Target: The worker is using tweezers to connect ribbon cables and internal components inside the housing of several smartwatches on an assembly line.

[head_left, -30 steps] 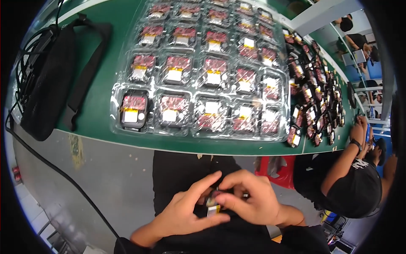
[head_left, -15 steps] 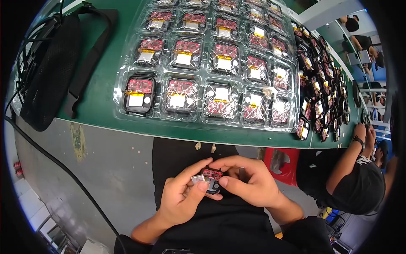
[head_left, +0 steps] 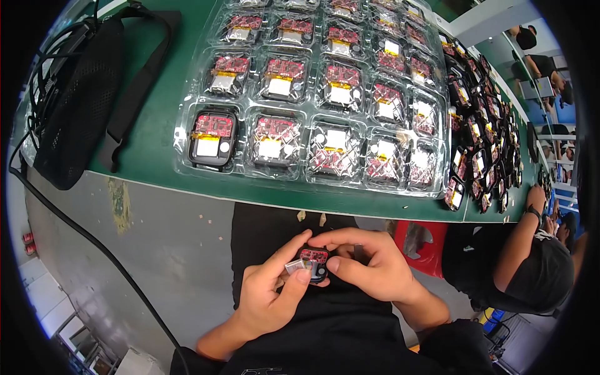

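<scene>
Over a dark lap, just near of a green workbench [head_left: 156, 119], a person's left hand [head_left: 272, 297] and right hand [head_left: 365, 269] meet around a small black device case [head_left: 314, 262] with a red circuit board showing in its open face. The left thumb and fingertips pinch the case's left and near edges, where a small silvery-white flat part [head_left: 295, 267] sticks out beside it; the right thumb and forefinger grasp it from the right and far sides. Both hands are closed on the piece, which is held in the air, clear of the bench.

On the bench, far of the hands, lies a clear plastic blister tray [head_left: 187, 134] divided into rows of square pockets. Nearly every pocket holds a red circuit board with a white or silvery block on it. The near-left pocket holds a unit set in a black frame [head_left: 213, 137].

To the right of the tray, a dense heap of loose black units [head_left: 481, 131] runs away along the bench toward the far right. At the left end of the bench sits a black mesh bag [head_left: 75, 100] with a wide strap [head_left: 134, 87], and a black cable [head_left: 94, 240] trails down over the grey floor.

At the right edge another person in dark clothes and a cap [head_left: 540, 278] leans at the same bench, one hand [head_left: 535, 197] on its edge.
</scene>
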Available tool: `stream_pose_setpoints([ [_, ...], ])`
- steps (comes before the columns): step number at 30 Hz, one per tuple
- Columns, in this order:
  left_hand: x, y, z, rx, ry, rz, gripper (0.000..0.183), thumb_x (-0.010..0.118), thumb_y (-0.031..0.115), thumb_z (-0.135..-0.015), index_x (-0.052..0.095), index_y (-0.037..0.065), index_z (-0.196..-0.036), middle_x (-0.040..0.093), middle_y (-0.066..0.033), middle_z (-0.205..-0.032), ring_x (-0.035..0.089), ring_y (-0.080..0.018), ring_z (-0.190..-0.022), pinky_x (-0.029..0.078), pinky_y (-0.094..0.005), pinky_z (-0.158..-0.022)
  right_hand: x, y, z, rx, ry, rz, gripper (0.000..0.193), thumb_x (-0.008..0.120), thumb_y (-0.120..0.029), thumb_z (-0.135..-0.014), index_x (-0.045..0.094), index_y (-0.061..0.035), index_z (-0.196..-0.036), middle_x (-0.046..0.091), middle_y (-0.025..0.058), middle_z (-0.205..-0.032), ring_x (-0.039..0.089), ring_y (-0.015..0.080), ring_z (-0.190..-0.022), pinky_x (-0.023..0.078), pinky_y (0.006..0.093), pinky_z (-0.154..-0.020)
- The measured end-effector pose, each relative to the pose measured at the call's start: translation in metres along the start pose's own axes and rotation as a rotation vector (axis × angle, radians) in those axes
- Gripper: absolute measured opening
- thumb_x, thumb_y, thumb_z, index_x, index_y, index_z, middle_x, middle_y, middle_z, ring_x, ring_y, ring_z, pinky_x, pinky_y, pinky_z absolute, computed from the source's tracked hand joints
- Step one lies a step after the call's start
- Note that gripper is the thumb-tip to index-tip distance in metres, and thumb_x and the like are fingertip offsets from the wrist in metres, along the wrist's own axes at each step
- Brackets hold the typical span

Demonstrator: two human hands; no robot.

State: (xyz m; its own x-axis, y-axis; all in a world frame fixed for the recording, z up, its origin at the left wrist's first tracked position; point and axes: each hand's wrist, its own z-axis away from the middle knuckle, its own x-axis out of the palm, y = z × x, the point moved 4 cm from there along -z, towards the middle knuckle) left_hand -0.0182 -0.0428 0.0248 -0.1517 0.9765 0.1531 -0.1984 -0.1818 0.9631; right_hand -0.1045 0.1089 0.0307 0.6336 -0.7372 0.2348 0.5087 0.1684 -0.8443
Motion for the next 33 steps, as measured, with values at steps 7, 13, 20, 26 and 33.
stream_pose_setpoints([
  [7, 0.006, 0.001, -0.004, 0.200, -0.093, -0.329, 0.045, 0.068, 0.010, -0.089, 0.060, -0.006, -0.131, 0.074, -0.0180, -0.093, 0.075, -0.0226, -0.079, 0.057, -0.0291, -0.073, -0.009, -0.027, 0.013, -0.273, 0.043, 0.486, 0.024, 0.071, -0.009, -0.090, 0.070, -0.0025, -0.113, 0.073, 0.0085, -0.089, 0.065, 0.0130, -0.068, 0.049, 0.0286, -0.057],
  [13, 0.006, -0.013, 0.008, 0.062, -0.271, -0.129, 0.077, 0.072, 0.042, -0.091, 0.044, -0.007, -0.144, 0.069, -0.0162, -0.113, 0.067, -0.0215, -0.102, 0.053, -0.0325, -0.089, -0.007, -0.049, 0.039, -0.458, 0.063, 0.697, 0.018, 0.070, -0.007, -0.088, 0.069, -0.0022, -0.106, 0.071, 0.0115, -0.091, 0.070, 0.0299, -0.077, 0.057, 0.0354, -0.065],
  [20, 0.037, -0.016, -0.030, 0.029, -0.450, -0.100, 0.071, 0.072, 0.033, -0.091, 0.044, -0.003, -0.145, 0.067, -0.0216, -0.120, 0.068, -0.0283, -0.106, 0.051, -0.0366, -0.095, -0.086, -0.126, 0.077, -0.540, 0.485, 0.829, 0.020, 0.072, -0.006, -0.086, 0.072, -0.0037, -0.106, 0.074, 0.0084, -0.090, 0.070, 0.0189, -0.072, 0.053, 0.0280, -0.059],
  [26, 0.058, -0.013, -0.036, 0.028, -0.520, -0.308, 0.047, 0.065, 0.007, -0.092, 0.054, 0.002, -0.138, 0.070, -0.0181, -0.116, 0.068, -0.0259, -0.106, 0.052, -0.0342, -0.094, -0.235, -0.196, 0.123, -0.352, 1.391, 1.404, 0.014, 0.062, -0.015, -0.089, 0.071, -0.0094, -0.097, 0.072, 0.0174, -0.088, 0.070, 0.0359, -0.083, 0.055, 0.0471, -0.075],
  [33, 0.059, -0.012, -0.043, 0.030, -0.484, -0.391, 0.043, 0.065, 0.005, -0.092, 0.057, 0.001, -0.134, 0.071, -0.0180, -0.112, 0.069, -0.0270, -0.103, 0.053, -0.0345, -0.092, -0.448, -0.218, 0.180, 0.391, 1.734, 1.315, 0.024, 0.064, -0.016, -0.085, 0.072, -0.0016, -0.103, 0.070, 0.0237, -0.109, 0.068, 0.0414, -0.102, 0.055, 0.0485, -0.088],
])
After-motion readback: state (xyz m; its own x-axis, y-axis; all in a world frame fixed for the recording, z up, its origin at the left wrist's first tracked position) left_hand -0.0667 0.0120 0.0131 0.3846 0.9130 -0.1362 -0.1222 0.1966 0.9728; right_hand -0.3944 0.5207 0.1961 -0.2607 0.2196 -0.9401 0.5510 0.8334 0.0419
